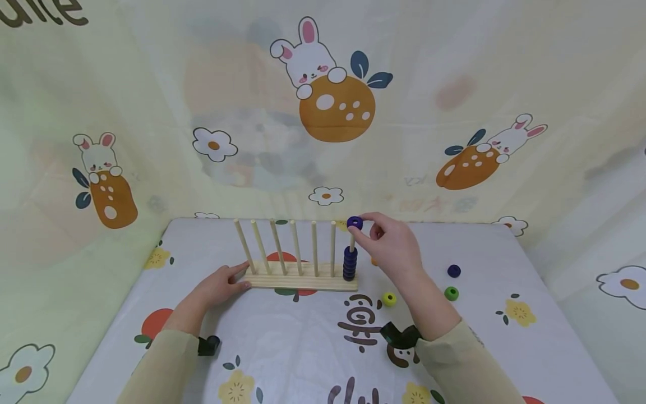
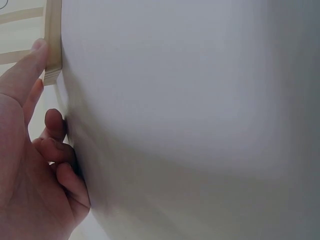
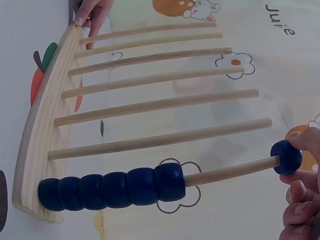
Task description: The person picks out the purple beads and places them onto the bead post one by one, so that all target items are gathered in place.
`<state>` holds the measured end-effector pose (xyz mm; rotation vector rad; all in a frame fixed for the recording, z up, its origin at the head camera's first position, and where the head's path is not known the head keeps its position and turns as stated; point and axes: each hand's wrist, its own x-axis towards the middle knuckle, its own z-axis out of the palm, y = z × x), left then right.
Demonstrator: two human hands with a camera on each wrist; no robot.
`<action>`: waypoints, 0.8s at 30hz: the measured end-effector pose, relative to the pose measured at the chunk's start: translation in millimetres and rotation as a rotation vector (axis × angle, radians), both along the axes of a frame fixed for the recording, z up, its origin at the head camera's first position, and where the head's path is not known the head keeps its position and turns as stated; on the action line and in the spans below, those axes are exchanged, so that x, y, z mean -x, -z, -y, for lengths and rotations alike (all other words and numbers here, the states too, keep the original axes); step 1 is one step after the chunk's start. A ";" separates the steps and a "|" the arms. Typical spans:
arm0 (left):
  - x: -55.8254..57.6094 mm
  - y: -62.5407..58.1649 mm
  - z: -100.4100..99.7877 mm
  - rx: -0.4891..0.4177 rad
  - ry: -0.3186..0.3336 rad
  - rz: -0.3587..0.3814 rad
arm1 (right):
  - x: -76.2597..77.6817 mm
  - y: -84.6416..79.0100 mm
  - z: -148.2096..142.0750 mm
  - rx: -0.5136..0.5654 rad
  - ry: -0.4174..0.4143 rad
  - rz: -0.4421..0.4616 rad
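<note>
A wooden peg rack [image 1: 303,283] stands on the table, its upright rods in a row. The rod at the right end carries a stack of several dark blue beads [image 3: 116,190]. At that rod's tip, my right hand [image 1: 396,247] pinches another blue bead [image 3: 286,156] between thumb and index finger; the rod's end meets the bead. My left hand [image 1: 219,289] holds the left end of the base between thumb and index finger. Its other fingers [image 2: 55,150] are curled by the tabletop. The remaining rods [image 3: 165,102] bear no beads.
To the right lie a dark blue bead [image 1: 454,271], a green bead [image 1: 451,293] and a yellow-green bead [image 1: 389,299]. An orange bead [image 1: 374,261] is mostly hidden behind my right hand. A printed cloth [image 1: 282,353] covers the table, and a printed curtain [image 1: 414,140] hangs behind it.
</note>
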<state>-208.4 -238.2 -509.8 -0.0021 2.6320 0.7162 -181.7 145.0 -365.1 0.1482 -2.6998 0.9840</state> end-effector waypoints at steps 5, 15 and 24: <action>-0.5 -0.7 -0.7 0.002 -0.004 -0.004 | -0.2 2.4 -1.0 -0.015 0.000 0.006; 0.0 0.1 -0.9 -0.004 -0.016 0.007 | -1.2 2.6 -2.5 -0.026 0.002 -0.010; 0.0 2.5 0.3 -0.002 -0.021 0.004 | -1.0 4.0 -4.7 -0.024 0.006 -0.008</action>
